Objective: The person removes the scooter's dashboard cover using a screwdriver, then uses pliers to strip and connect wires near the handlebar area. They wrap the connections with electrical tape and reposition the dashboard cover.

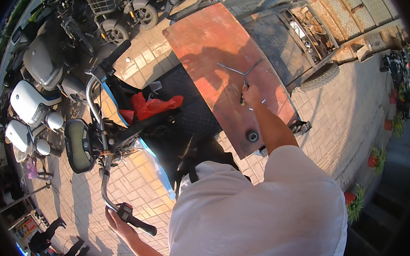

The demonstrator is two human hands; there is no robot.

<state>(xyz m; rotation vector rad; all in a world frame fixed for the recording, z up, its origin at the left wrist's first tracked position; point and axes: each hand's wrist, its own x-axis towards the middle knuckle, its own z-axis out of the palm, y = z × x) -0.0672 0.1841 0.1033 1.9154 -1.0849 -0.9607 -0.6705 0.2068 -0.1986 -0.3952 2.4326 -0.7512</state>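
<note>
You've got parked scooters [37, 83] on the left and basket bikes [123, 3] above them, on brick paving [343, 118]. A cart [316, 36] sits top right, potted plants [376, 156] (possibly flowering) lining the right edge.

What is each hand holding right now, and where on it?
The left hand grips the scooter's handlebar at its black end grip. The right hand holds a three-armed metal wrench by its lower arm, on the reddish board.
</note>
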